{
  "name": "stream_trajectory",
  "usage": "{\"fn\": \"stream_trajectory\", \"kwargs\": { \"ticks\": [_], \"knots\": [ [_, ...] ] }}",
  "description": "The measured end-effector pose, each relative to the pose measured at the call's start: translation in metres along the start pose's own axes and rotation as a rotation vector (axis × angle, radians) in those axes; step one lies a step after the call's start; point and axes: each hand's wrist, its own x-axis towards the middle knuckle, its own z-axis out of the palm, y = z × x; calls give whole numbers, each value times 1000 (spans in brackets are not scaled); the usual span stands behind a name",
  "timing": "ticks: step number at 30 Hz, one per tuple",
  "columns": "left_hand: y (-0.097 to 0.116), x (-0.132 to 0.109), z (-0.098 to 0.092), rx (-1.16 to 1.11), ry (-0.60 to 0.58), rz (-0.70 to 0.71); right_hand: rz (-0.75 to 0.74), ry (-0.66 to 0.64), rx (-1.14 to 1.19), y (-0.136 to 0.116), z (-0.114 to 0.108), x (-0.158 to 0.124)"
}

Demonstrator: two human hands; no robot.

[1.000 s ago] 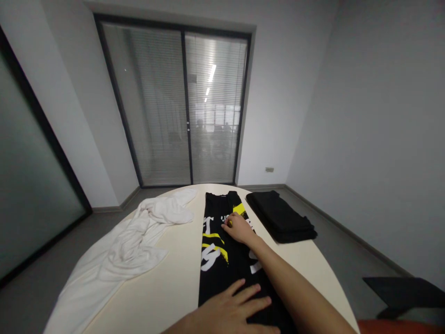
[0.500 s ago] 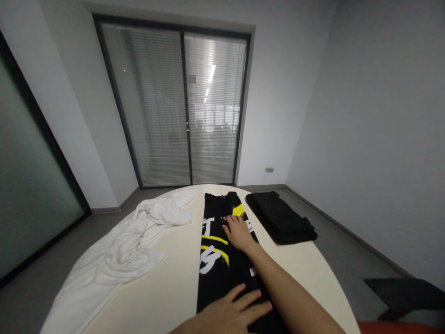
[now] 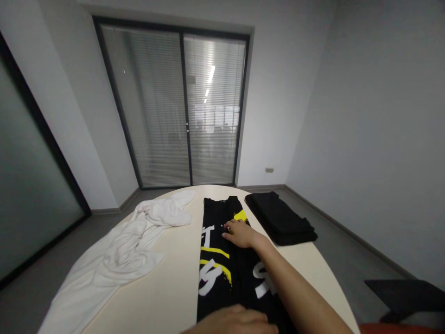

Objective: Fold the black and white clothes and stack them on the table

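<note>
A black T-shirt (image 3: 217, 297) with white lettering and yellow streaks lies as a long folded strip on the pale round table (image 3: 167, 297). My right hand (image 3: 239, 233) rests on its upper part, fingers loosely bent and thumb apart, fingertips on the cloth. Low at the bottom edge of the view, my left hand (image 3: 232, 321) is on the near part of the T-shirt. Its fingers are together and curled down into the fabric; the fingertips are hidden. The near end of the T-shirt is out of view.
A crumpled white garment (image 3: 128, 250) spreads along the table's left side. Folded black cloth (image 3: 280, 218) lies at the right edge. A dark chair part (image 3: 406, 294) stands at the lower right. Beyond the table is a glass door with blinds (image 3: 156, 111).
The T-shirt has slid a little toward me. My left hand has moved back toward me, its spread fingers drawing together and curling. My right hand has bent its fingers, staying near the same spot.
</note>
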Motion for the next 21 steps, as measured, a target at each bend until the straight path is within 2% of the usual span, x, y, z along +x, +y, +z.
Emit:
{"fn": "stream_trajectory", "kwargs": {
  "ticks": [1, 3, 6, 8, 12, 17, 21],
  "knots": [
    [-5, -2, -12, 9, -7, -3, -4, 42, 18, 2, 2, 2],
    [-15, -7, -32, 0, -9, -93, 16, 121, 70, 7, 5, 6],
    [-26, -13, -40, -61, -51, -267, 81, 177, 127, 15, 9, 18],
    [-31, -15, -31, -100, -87, -302, 121, 191, 125, 19, 9, 29],
    [-42, -15, -6, -52, -104, -248, 192, 233, 80, 19, 6, 61],
    [-52, -18, 15, 219, 4, -188, 241, 203, 45, 9, 8, 101],
    [-52, -17, 18, 358, 64, -178, 279, 202, 24, 5, 14, 123]
  ]
}}
